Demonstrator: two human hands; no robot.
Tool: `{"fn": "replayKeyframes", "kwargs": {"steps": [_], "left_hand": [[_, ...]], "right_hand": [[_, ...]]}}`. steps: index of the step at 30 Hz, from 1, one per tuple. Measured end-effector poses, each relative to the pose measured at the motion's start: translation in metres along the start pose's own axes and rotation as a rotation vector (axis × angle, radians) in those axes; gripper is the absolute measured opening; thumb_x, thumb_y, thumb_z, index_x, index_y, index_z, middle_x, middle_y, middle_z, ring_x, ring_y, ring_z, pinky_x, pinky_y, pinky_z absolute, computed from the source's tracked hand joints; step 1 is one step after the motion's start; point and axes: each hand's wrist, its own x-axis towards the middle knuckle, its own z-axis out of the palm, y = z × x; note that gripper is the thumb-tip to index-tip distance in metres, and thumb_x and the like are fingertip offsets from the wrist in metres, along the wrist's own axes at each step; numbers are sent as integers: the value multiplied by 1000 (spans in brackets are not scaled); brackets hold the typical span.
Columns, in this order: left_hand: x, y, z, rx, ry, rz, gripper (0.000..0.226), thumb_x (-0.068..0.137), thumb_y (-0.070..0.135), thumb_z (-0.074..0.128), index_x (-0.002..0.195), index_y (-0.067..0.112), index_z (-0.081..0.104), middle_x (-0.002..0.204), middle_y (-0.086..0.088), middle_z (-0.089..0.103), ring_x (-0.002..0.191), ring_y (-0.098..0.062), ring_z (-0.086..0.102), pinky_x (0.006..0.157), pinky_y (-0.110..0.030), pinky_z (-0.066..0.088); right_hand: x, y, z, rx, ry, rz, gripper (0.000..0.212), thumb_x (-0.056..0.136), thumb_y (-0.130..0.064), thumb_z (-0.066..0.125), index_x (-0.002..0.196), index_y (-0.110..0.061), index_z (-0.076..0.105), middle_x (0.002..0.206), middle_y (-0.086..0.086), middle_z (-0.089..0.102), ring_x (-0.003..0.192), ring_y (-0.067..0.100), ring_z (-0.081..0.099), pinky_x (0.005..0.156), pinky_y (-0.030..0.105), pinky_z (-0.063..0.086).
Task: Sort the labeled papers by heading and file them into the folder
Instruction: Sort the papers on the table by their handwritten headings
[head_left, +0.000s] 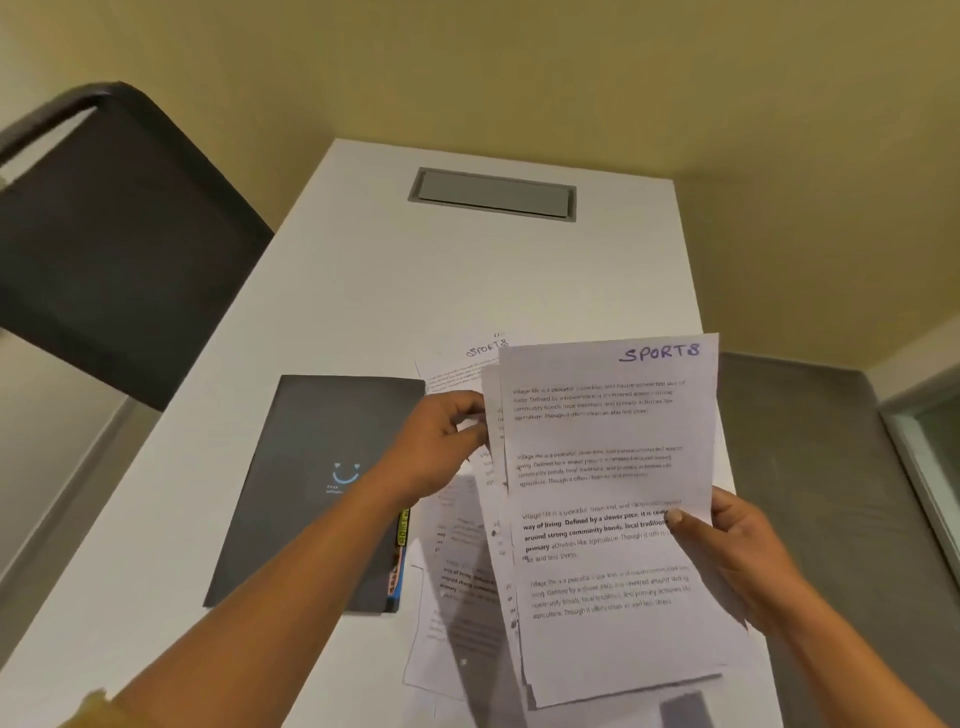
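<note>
Both forearms come up from the bottom edge, and between them is the stack of papers (613, 519) held up off the counter (363, 291). Right hand (737, 551) has the stack's right edge pinched, thumb pressed on the front of the top sheet with the other fingers hidden behind it. Left hand (441, 441) is at the stack's left edge, fingers (470, 402) curled and nipping the sheet edges, looks like it's thumbing through or peeling one off.

Top sheet has SPORTS handwritten in blue at the upper right corner. Printed paragraphs under it all start "Village life is a peaceful...", rest too soft to read properly. More sheets lie flat on the counter (447, 597) under and left of the held stack, and one poking out at the far end (467, 364) also says SPORTS.

Folder (317, 488) is the dark grey one lying closed just left of the loose sheets, with a little blue smiley logo on the cover; the tiny text below it is unreadable.

My take: check each heading corner before dropping, fan only the left edge, keep the right pinch firm so the stack doesn't slide, and land this one on the SPORTS pile.
</note>
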Motion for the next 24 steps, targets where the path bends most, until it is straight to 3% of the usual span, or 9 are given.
{"fn": "replayKeyframes", "kwargs": {"steps": [3,6,9,11,13,17,20,24], "left_hand": [[-2,4,0,-45,50,-25,17,94,6,62,105,12,73,95,11,71,63,8,62,44,-6,41],[-1,0,3,-128,86,-59,18,92,6,64,103,16,74,100,7,74,84,-19,72,63,-27,58],[0,-4,5,-204,124,-115,17,91,7,66,103,15,73,105,1,75,91,-32,71,69,-37,60],[3,-5,5,-238,146,-141,16,91,9,66,106,12,72,106,-2,75,87,-32,72,71,-42,60],[7,-8,6,-277,174,-183,15,91,11,66,106,10,70,104,-5,75,81,-26,73,66,-37,60],[19,-26,6,-268,304,-335,7,92,16,65,96,11,69,96,-6,72,73,-16,67,63,-27,55],[29,-54,10,-147,432,-474,9,90,19,67,95,12,67,98,-3,69,85,-19,66,71,-30,53],[30,-94,31,107,499,-649,29,89,28,66,113,13,60,102,-1,66,88,-21,62,77,-30,49]], "right_hand": [[-5,0,2,-130,29,29,47,70,-22,80,111,-2,70,110,21,72,101,41,69,77,40,60],[-10,2,4,-140,9,46,34,78,-18,70,109,-4,72,110,21,72,99,40,70,80,46,59],[-14,4,7,-166,-14,67,25,84,-14,64,105,-8,75,109,17,73,100,36,71,89,51,54],[-14,5,9,-229,-22,78,25,84,-18,64,105,-9,75,107,13,75,98,33,72,90,50,52],[-12,8,9,-294,13,81,25,85,-20,65,105,-10,74,102,10,76,94,30,73,88,48,53],[-1,16,2,-290,212,62,16,90,-13,65,104,-9,72,92,8,78,85,28,75,76,40,55],[4,24,-4,-172,349,102,12,92,-8,63,102,-7,69,88,8,78,77,27,75,76,39,56],[9,31,-9,-75,400,155,12,93,-9,61,102,-12,69,92,5,78,79,23,75,66,33,60]]}}
